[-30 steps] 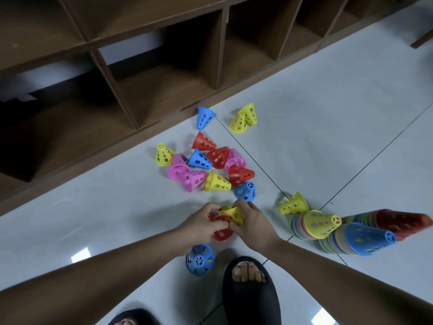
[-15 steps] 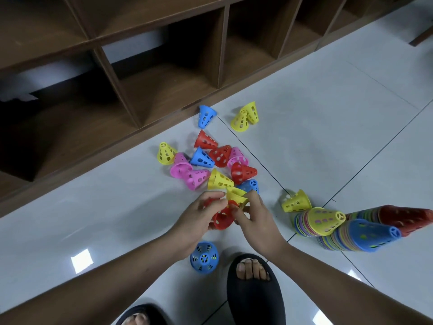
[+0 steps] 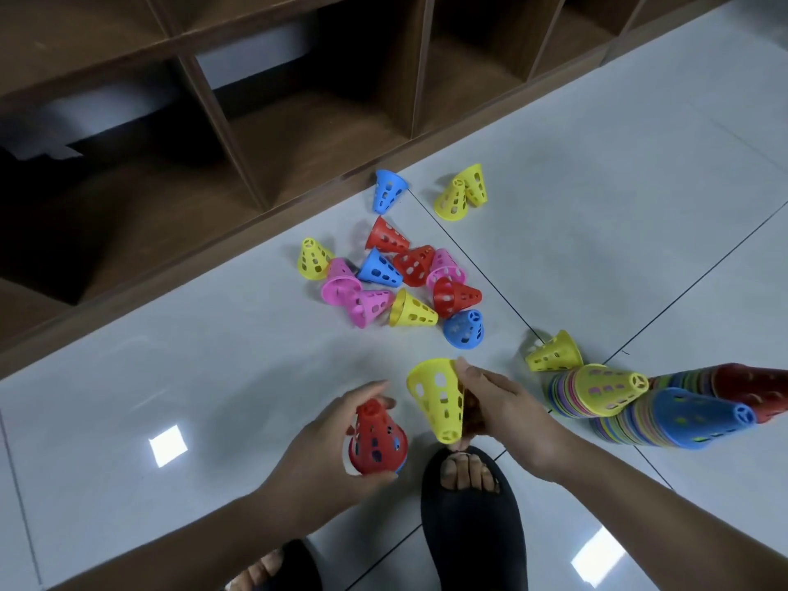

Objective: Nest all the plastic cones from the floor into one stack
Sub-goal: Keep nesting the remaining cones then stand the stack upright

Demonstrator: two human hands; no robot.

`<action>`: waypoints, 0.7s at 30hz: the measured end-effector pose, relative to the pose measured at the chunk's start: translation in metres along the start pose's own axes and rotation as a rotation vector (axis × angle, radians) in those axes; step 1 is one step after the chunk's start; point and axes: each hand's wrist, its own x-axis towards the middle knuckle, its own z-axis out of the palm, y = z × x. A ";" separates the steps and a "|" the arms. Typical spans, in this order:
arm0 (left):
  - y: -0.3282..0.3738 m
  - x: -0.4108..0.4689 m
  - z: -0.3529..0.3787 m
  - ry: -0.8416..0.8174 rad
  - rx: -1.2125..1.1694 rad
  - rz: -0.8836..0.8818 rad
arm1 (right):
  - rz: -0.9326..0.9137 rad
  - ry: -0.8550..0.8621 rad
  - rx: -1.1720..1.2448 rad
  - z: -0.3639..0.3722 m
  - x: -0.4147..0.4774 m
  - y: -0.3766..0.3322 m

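Head view: wooden shelf (image 3: 298, 121) lines the floor's (image 3: 597, 206) far edge.
Stacks: three nested stacks (image 3: 690, 415) lie toppled at the floor's right edge.
Loose cones (image 3: 409, 283): clustered mid-floor, between shelf and hands.
Left hand (image 3: 337, 445): fingers curl round a red cone (image 3: 375, 445), beside a black slipper (image 3: 469, 526).
Right hand (image 3: 507, 415): grips a yellow cone (image 3: 439, 398), just beside the red one.

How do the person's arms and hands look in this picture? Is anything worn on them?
The left forearm and right forearm are bare up to the frame edge: no sleeves show. The left hand and the right hand wear no gloves, and no ring, watch or bracelet is visible. Black open-toed slippers cover the feet.
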 end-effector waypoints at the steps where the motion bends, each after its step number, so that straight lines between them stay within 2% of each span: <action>1: -0.007 -0.001 0.005 -0.009 0.033 -0.003 | 0.037 -0.043 0.043 0.004 -0.002 -0.003; 5: -0.026 0.005 0.022 -0.022 0.178 0.028 | 0.203 -0.180 0.043 0.023 -0.007 -0.006; 8: -0.033 0.019 0.027 -0.009 0.125 0.034 | 0.301 -0.207 -0.063 0.035 0.000 0.000; 16: -0.036 0.073 0.021 0.119 0.129 0.046 | 0.374 0.024 -0.004 0.031 0.032 -0.007; 21: -0.037 0.099 0.013 0.113 0.196 0.086 | 0.355 0.093 0.090 0.028 0.049 -0.019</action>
